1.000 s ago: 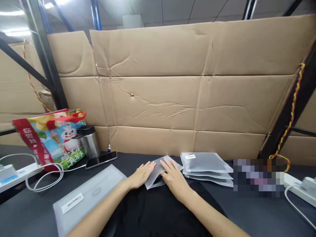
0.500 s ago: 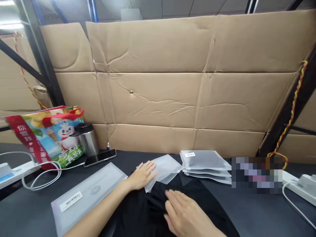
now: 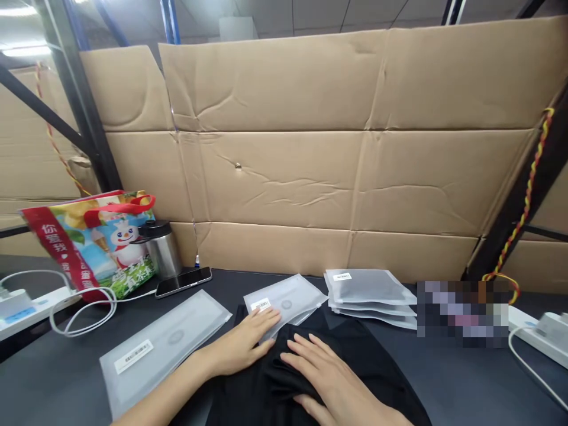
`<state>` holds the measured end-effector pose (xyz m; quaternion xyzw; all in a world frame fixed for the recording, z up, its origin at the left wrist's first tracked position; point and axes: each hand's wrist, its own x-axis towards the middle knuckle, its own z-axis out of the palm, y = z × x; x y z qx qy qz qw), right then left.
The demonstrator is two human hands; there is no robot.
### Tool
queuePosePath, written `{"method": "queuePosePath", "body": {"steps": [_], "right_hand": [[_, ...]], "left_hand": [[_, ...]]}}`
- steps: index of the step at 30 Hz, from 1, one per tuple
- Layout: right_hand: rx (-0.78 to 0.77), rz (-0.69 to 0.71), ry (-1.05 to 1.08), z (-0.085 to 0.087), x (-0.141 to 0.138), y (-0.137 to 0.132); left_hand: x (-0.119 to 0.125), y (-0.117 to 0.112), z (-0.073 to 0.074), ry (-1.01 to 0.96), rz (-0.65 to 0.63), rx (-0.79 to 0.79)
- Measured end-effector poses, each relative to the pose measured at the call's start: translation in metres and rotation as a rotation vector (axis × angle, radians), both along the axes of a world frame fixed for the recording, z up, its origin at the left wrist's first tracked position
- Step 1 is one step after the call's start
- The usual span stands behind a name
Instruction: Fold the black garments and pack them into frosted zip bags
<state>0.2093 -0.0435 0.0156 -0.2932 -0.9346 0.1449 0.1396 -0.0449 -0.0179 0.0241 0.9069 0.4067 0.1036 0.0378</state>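
right now a black garment (image 3: pixel 266 384) lies bunched on the dark counter (image 3: pixel 461 378), with both hands flat on it, apart and not clamped. the left hand (image 3: pixel 237 346) rests near the garment's far edge, its fingers (image 3: pixel 266 318) reaching over a frosted zip bag (image 3: pixel 284 299); the right hand (image 3: pixel 328 370) presses the folds. a stack of frosted bags (image 3: pixel 370 290) lies to the right, another bag (image 3: pixel 164 343) and a phone (image 3: pixel 183 282) to the left.

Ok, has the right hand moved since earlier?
Yes: the right hand has shifted back from the stack of frosted bags and now rests on the black garment.
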Motion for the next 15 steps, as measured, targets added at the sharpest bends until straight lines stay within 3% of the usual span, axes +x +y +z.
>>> {"method": "queuePosePath", "body": {"steps": [5, 8, 12, 15], "right_hand": [[0.005, -0.001, 0.038, 0.000, 0.003, -0.003], [0.002, -0.006, 0.032, 0.002, 0.003, -0.004], [0.005, 0.002, 0.030, 0.007, 0.003, -0.005], [0.011, 0.000, 0.029, 0.010, 0.003, -0.005]], "left_hand": [[0.008, 0.005, -0.006, 0.043, 0.007, 0.186], [0.003, 0.014, -0.002, 0.044, 0.033, 0.241], [-0.024, 0.020, 0.021, 0.040, 0.084, 0.442], [-0.059, 0.006, 0.042, 0.051, 0.131, 0.654]]}}
